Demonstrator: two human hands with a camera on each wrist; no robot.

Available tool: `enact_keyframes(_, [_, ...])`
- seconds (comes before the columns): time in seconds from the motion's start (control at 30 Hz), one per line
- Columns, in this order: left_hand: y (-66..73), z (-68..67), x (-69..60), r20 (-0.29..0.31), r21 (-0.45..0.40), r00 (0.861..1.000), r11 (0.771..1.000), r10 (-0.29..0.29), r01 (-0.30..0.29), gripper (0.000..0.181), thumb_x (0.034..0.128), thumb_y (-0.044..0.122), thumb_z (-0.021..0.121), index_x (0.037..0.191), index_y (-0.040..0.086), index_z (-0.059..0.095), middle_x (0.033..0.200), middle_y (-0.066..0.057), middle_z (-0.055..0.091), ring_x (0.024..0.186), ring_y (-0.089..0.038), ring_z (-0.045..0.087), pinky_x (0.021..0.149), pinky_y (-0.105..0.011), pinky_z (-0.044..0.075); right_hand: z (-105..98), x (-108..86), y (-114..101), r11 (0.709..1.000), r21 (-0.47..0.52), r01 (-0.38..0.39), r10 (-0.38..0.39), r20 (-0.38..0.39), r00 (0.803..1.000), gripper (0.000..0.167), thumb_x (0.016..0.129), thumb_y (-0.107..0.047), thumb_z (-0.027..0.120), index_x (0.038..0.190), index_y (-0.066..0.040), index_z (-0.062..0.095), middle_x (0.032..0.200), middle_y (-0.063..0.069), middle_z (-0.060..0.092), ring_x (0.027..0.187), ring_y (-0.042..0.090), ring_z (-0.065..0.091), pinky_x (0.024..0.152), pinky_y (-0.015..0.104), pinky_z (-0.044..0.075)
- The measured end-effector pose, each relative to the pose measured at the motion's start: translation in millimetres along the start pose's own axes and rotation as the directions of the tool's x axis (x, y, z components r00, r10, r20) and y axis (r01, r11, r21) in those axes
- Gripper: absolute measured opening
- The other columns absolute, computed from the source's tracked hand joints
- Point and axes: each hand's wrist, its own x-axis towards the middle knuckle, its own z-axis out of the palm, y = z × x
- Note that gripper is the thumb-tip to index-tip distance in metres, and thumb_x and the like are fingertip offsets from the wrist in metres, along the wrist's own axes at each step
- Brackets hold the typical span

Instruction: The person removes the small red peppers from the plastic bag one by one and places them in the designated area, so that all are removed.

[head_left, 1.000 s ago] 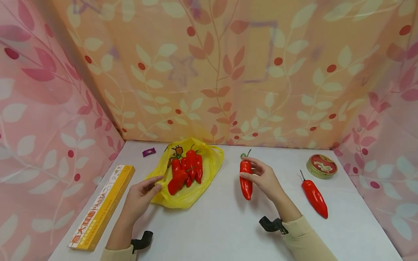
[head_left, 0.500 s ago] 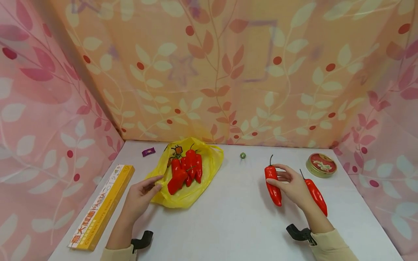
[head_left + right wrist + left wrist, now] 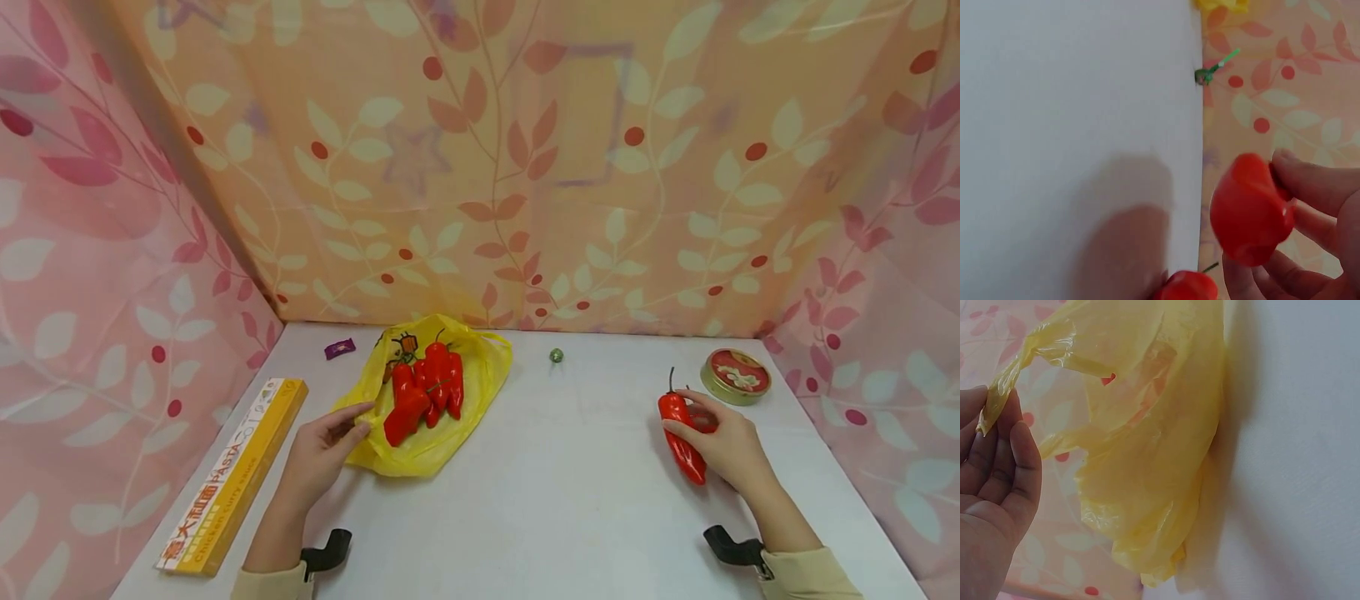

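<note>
On the right, just nearer than the round tin (image 3: 737, 379), the right hand (image 3: 726, 442) pinches a red pepper (image 3: 686, 454); on the left, the left hand (image 3: 318, 454) pinches the yellow bag (image 3: 408, 465). A loose pinch could drop the glossy pepper, and a tug might spill the bagged peppers (image 3: 435, 362).

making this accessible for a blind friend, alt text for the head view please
A person's right hand holds a red pepper above a white table while the left hand pinches the edge of an open yellow plastic bag with more red peppers in it. A pasta box lies at the left, a round tin at the right.
</note>
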Motion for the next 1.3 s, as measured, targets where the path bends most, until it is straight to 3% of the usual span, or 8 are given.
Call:
enact_keyframes(0.2, [-0.8,-0.8,0.5,0.004,-0.004,1.0,1.0,0.003,-0.003,0.038,0.0998,0.03,0.065,0.133,0.012,0.067,0.129,-0.009,0.067,0.106,-0.02,0.059,0.088,-0.012,0.051,-2.8,-1.2,13.3,0.993,-0.113,0.02,-0.028,-0.064,0.998,0.067,0.09,-0.043,0.075,0.143,-0.01,0.054,0.123,0.029,0.063,0.102,0.039,0.059,0.076,0.054,0.059])
enact_keyframes(0.33, [-2.3,-2.2,1.3,0.0,0.007,1.0,1.0,-0.01,0.01,0.037,0.0998,0.03,0.065,0.133,0.015,0.067,0.129,-0.006,0.066,0.105,-0.021,0.058,0.087,-0.013,0.051,-2.8,-1.7,17.4,0.988,-0.151,0.038,-0.048,-0.062,0.997,0.066,0.089,-0.037,0.077,0.142,-0.007,0.054,0.116,0.027,0.063,0.096,0.036,0.057,0.075,0.054,0.059])
enact_keyframes(0.57, [0.2,-2.7,1.6,0.002,0.011,1.0,1.0,-0.012,0.012,0.038,0.0998,0.032,0.065,0.134,0.016,0.067,0.13,-0.007,0.065,0.106,-0.022,0.057,0.088,-0.012,0.051,0.6,-0.7,23.5,0.976,-0.207,0.068,-0.083,-0.064,0.994,0.065,0.087,-0.029,0.079,0.141,-0.003,0.053,0.122,0.031,0.061,0.103,0.044,0.056,0.085,0.066,0.053])
enact_keyframes(0.73, [1.4,-2.2,0.3,0.003,0.006,1.0,1.0,-0.02,0.02,0.038,0.0999,0.032,0.065,0.134,0.015,0.067,0.13,-0.009,0.066,0.107,-0.023,0.057,0.087,-0.012,0.051,6.2,2.0,32.1,0.963,-0.256,0.084,-0.105,-0.068,0.992,0.065,0.086,-0.033,0.08,0.139,-0.005,0.055,0.127,0.033,0.055,0.109,0.051,0.05,0.085,0.069,0.051])
enact_keyframes(0.9, [1.2,-2.0,-0.5,0.0,0.01,1.0,1.0,-0.027,0.027,0.037,0.0999,0.031,0.065,0.133,0.015,0.067,0.131,-0.009,0.065,0.108,-0.023,0.057,0.087,-0.012,0.051,8.3,1.4,36.7,0.96,-0.272,0.067,-0.088,-0.067,0.994,0.069,0.084,-0.04,0.081,0.139,-0.006,0.056,0.129,0.032,0.046,0.112,0.054,0.042,0.076,0.067,0.055])
enact_keyframes(1.3, [3.4,-3.2,-1.3,0.009,0.002,0.999,1.0,-0.031,0.031,0.037,0.1,0.03,0.064,0.134,0.016,0.067,0.133,-0.009,0.065,0.109,-0.022,0.057,0.087,-0.012,0.051,-0.9,1.4,26.6,0.958,-0.281,0.055,-0.07,-0.043,0.997,0.071,0.086,-0.042,0.078,0.142,-0.005,0.053,0.134,0.035,0.043,0.117,0.056,0.038,0.075,0.067,0.055])
